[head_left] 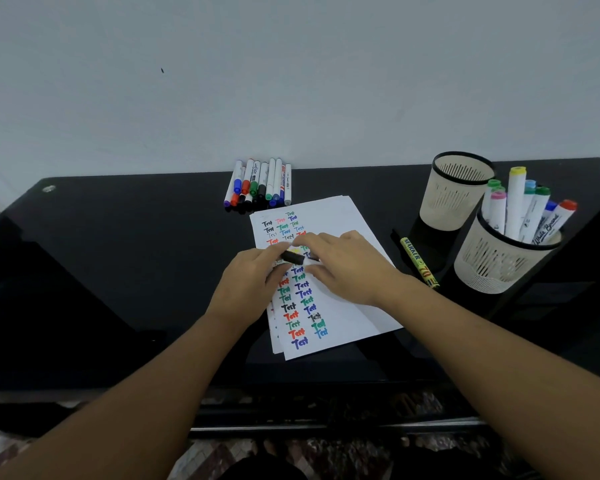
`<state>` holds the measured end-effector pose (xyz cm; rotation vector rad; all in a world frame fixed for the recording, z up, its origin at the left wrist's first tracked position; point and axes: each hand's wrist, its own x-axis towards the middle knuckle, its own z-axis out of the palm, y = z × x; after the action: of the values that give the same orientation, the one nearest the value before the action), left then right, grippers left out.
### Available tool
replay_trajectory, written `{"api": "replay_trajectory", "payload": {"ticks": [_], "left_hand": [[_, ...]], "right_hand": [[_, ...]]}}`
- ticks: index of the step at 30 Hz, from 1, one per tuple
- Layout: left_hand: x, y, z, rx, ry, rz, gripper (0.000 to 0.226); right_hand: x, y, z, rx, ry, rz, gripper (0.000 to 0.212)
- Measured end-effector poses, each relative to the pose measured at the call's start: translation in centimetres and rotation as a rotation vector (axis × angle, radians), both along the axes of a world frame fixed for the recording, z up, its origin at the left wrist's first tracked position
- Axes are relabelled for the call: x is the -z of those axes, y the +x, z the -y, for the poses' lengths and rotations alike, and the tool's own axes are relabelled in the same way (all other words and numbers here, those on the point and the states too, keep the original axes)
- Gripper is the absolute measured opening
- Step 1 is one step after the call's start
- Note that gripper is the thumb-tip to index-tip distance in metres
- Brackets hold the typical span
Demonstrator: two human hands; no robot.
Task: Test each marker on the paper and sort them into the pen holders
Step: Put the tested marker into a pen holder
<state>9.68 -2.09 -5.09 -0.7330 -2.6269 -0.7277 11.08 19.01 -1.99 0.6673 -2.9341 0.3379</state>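
A stack of white paper covered with coloured "Test" words lies mid-table. Over it my left hand grips a marker with a black cap, its body mostly hidden in my fingers. My right hand pinches the black cap end of the same marker. A row of several markers lies at the table's back edge. At the right stand two cream pen holders: the far holder looks empty, the near holder is full of several markers.
A yellow marker lies on the black glass table between the paper and the holders. A pale wall rises right behind the table. Patterned floor shows below the table's front edge.
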Motion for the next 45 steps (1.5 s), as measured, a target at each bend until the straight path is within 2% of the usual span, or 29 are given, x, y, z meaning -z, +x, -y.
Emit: {"api": "replay_trajectory", "payload": {"ticks": [3, 6, 9, 13, 22, 25, 29, 33, 36, 40, 45], "left_hand": [[-0.2, -0.2, -0.1, -0.061, 0.030, 0.102, 0.064], [-0.1, -0.6, -0.3, -0.090, -0.055, 0.119, 0.077], [0.2, -1.1, -0.2, -0.086, -0.127, 0.127, 0.076], [0.5, -1.4, -0.1, -0.080, -0.145, 0.143, 0.074], [0.5, -1.5, -0.1, -0.089, -0.169, 0.161, 0.080], [0.5, -1.6, -0.1, -0.087, -0.190, 0.171, 0.083], [0.7, -1.9, -0.1, -0.084, -0.229, 0.188, 0.093], [0.8, -2.0, 0.0, -0.086, -0.244, 0.194, 0.089], [0.6, -2.0, -0.1, -0.092, -0.256, 0.214, 0.087], [0.5, -2.0, -0.2, -0.095, -0.250, 0.214, 0.085], [0.5, -2.0, -0.2, -0.094, -0.252, 0.232, 0.084]], "right_hand": [[0.1, -0.1, 0.3, 0.043, -0.077, 0.035, 0.047], [0.2, -0.1, -0.2, 0.102, -0.181, 0.081, 0.053], [0.2, 0.1, -0.9, 0.154, -0.233, 0.104, 0.052], [0.1, 0.4, -1.4, 0.192, -0.303, 0.090, 0.036], [0.3, 1.6, -1.2, 0.216, -0.458, 0.097, 0.040], [-0.1, 1.2, -1.6, 0.235, -0.598, 0.184, 0.045], [-0.9, 0.8, -1.7, 0.286, -0.682, 0.260, 0.041], [-1.6, 0.2, -1.8, 0.341, -0.948, 0.454, 0.044], [-1.6, 0.2, -2.1, 0.367, -0.927, 0.446, 0.049], [-1.0, 0.4, -2.2, 0.427, -0.991, 0.376, 0.018], [-1.5, 0.9, -2.0, 0.493, -0.803, 0.266, 0.033]]}}
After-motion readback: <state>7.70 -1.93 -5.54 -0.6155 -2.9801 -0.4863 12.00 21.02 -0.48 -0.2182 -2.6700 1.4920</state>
